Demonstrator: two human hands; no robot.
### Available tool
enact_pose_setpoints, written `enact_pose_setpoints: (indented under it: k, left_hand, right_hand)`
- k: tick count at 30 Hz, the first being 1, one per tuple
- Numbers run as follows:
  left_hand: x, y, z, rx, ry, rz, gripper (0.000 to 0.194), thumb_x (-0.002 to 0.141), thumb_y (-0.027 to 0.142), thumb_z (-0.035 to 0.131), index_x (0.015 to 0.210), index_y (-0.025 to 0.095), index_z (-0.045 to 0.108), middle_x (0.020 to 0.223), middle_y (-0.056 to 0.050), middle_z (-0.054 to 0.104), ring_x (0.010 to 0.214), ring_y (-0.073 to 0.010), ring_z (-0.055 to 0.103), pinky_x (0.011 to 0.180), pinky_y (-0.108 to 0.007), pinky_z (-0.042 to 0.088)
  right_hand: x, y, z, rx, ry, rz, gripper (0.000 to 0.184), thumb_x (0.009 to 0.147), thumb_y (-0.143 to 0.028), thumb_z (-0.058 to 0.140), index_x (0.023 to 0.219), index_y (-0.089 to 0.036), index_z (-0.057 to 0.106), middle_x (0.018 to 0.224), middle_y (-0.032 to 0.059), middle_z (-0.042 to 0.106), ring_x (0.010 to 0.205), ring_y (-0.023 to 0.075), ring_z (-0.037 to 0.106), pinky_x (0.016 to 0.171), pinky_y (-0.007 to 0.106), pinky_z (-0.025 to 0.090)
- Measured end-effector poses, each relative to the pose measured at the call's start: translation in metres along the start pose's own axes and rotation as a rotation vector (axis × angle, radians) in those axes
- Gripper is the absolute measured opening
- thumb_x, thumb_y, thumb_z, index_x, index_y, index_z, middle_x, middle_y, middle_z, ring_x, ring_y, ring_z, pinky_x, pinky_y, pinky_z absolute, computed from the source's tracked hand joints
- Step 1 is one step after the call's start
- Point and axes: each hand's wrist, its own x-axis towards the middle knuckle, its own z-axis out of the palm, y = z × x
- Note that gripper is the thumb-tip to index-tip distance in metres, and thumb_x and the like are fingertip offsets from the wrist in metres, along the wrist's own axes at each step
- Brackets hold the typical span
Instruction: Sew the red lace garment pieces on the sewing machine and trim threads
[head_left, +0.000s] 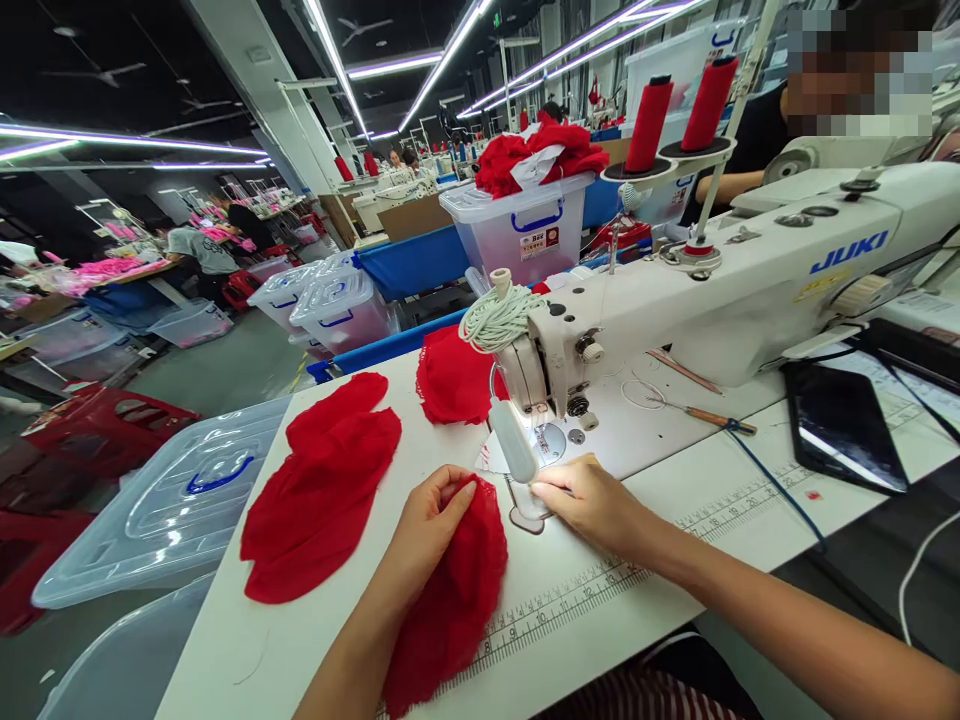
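My left hand (433,515) is closed on the upper edge of a red lace-edged fabric piece (457,610), which drapes over the table's front part and its printed ruler. My right hand (596,505) is closed beside the needle area of the white sewing machine (675,310). Its fingertips are by a pale lamp head (513,440); what they pinch, if anything, I cannot make out. Under the machine head lies a small white piece with red marks (493,454). More red fabric pieces lie flat at the left (322,490) and behind the needle area (454,375).
A black phone (844,425) and a wooden-handled tool (720,418) lie at the right. Red thread cones (649,125) stand above the machine. Clear plastic bins (517,225) stand behind, one heaped with red fabric; a lidded bin (172,500) adjoins the table's left edge. A person sits at upper right.
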Motion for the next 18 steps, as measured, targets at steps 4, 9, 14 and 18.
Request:
enact_pose_setpoints:
  k: [4, 9, 14, 18]
  left_hand:
    - [-0.007, 0.001, 0.011, -0.329, -0.113, -0.148, 0.034, 0.068, 0.040, 0.075, 0.087, 0.022, 0.053, 0.062, 0.005, 0.059, 0.049, -0.0088, 0.051, 0.050, -0.020, 0.040]
    - [-0.016, 0.010, 0.041, -0.428, -0.114, -0.167, 0.035, 0.064, 0.034, 0.080, 0.083, 0.018, 0.055, 0.066, 0.003, 0.061, 0.054, -0.0074, 0.053, 0.053, -0.018, 0.043]
    - [-0.017, 0.015, 0.059, -0.401, -0.125, -0.132, 0.030, 0.066, 0.036, 0.077, 0.076, 0.017, 0.057, 0.063, 0.002, 0.062, 0.055, -0.0098, 0.055, 0.055, -0.021, 0.045]
    - [-0.008, 0.016, 0.055, -0.272, -0.191, -0.060, 0.027, 0.070, 0.038, 0.074, 0.084, 0.017, 0.063, 0.065, 0.001, 0.065, 0.058, -0.0116, 0.057, 0.057, -0.023, 0.046]
  right_hand:
    - [-0.028, 0.024, -0.036, -0.795, 0.189, -0.140, 0.023, 0.087, -0.021, 0.048, 0.100, -0.020, 0.066, 0.087, 0.0078, 0.062, 0.075, 0.0207, 0.055, 0.060, 0.030, 0.038]
    - [-0.042, 0.032, -0.052, -0.927, 0.343, -0.238, 0.026, 0.088, -0.019, 0.047, 0.108, -0.016, 0.064, 0.105, 0.0137, 0.062, 0.093, 0.0275, 0.058, 0.078, 0.041, 0.043]
    - [-0.038, 0.000, -0.025, -0.275, 0.089, -0.120, 0.023, 0.090, -0.035, 0.048, 0.094, -0.017, 0.062, 0.097, 0.0086, 0.064, 0.088, 0.0216, 0.059, 0.076, 0.033, 0.046]
    - [-0.023, -0.009, -0.017, 0.134, 0.068, 0.034, 0.010, 0.082, -0.025, 0.051, 0.084, -0.018, 0.059, 0.079, 0.0014, 0.064, 0.072, 0.0166, 0.057, 0.067, 0.028, 0.044]
